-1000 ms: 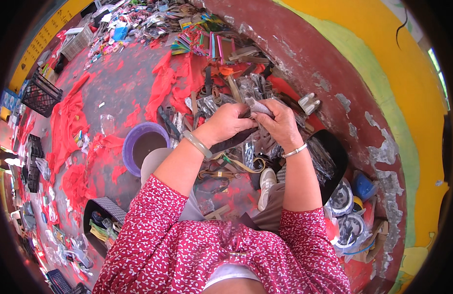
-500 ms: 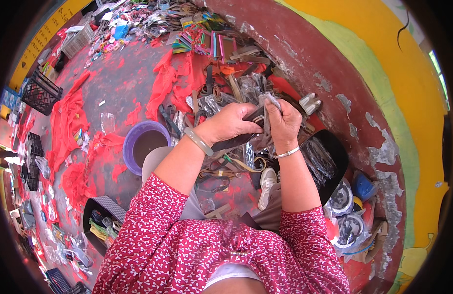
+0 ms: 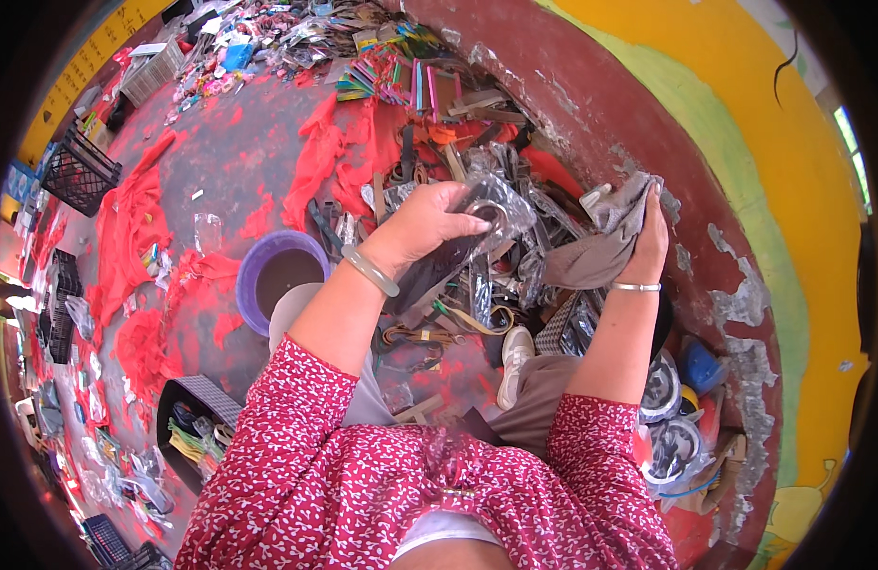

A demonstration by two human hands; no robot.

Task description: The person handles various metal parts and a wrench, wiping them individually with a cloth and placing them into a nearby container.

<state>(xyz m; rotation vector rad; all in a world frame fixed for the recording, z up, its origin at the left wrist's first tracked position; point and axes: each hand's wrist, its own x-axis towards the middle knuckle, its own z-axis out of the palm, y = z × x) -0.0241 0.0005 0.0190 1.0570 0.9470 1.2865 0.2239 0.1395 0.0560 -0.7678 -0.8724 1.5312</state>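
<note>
My left hand (image 3: 427, 223) is closed on a coiled dark belt in a clear plastic wrapper (image 3: 511, 203). A round metallic part shows through the plastic beside the thumb. Below this hand hangs a dark length, partly hidden by the wrist. Off to the right, my right hand (image 3: 651, 233) grips a grey cloth (image 3: 591, 258), which drapes leftward from the fingers. The two hands are well apart. Beneath them lies a heap of belts, many in clear plastic (image 3: 481, 294), with loose brown straps (image 3: 424, 334) nearer my shoes.
A purple basin (image 3: 244, 285) of murky water stands to the left. By my right leg is a dark bin (image 3: 558, 328), partly hidden by my arm. Wrapped wheels (image 3: 674, 446) sit near the peeling wall (image 3: 743, 285). Red cloth (image 3: 135, 218) and a black crate (image 3: 81, 176) lie farther left.
My right hand has moved right and away from the belt, carrying the grey cloth, which now hangs spread out. My left hand has shifted slightly left, still holding the wrapped belt.
</note>
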